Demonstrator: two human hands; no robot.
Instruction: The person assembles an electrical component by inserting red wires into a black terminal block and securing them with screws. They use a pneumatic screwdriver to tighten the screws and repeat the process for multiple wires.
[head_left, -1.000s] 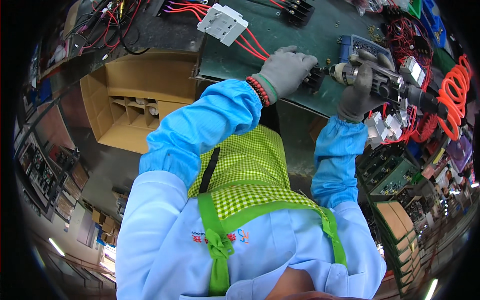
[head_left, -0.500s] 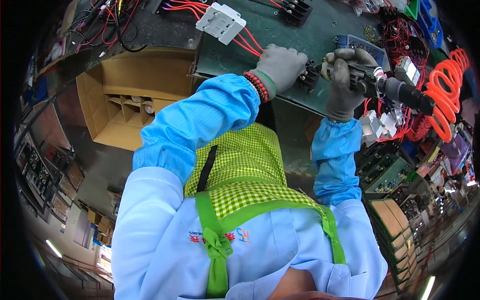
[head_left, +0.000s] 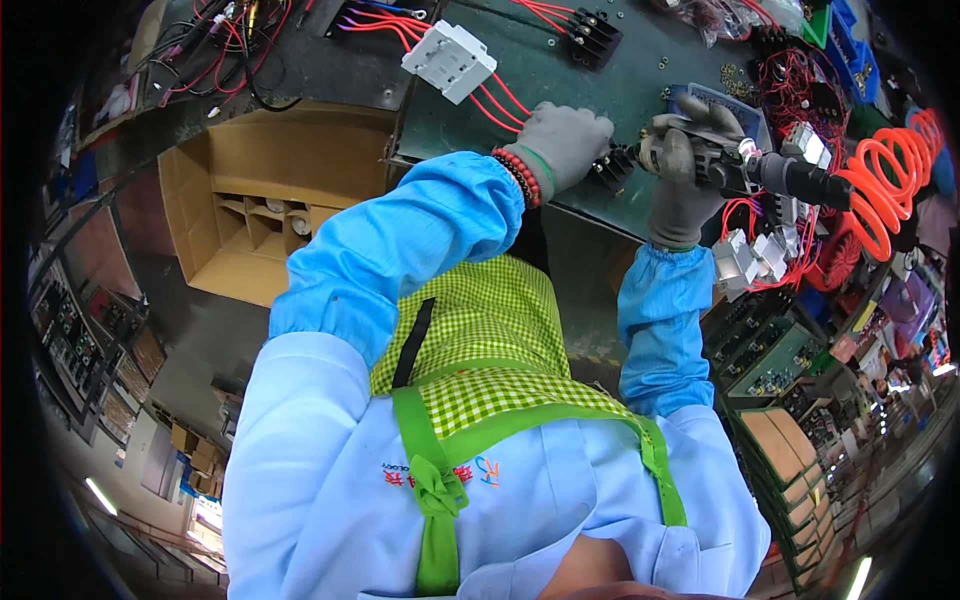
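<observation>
My left hand (head_left: 562, 148), in a grey glove, is closed at the table's near edge. It grips a black terminal block (head_left: 612, 168) that juts out past its fingers. Red wires (head_left: 500, 103) run from a white contactor (head_left: 449, 60) to beneath this hand. In my right hand (head_left: 682, 170), also gloved, is a black air screwdriver (head_left: 735, 168). It lies nearly level, its front end pointing left at the block. Whether the tip touches a screw cannot be made out.
Another black terminal block (head_left: 592, 40) with red wires lies farther back. A blue tray of small parts (head_left: 715, 98) stands behind my right hand. An orange coiled hose (head_left: 885, 190) hangs at the right. An open cardboard box (head_left: 300, 150) sits below the table at the left.
The screwdriver's rear end and hose have shifted slightly up in the picture. The table and the things on it sit slightly lower in view. My left hand stays at the terminal block.
</observation>
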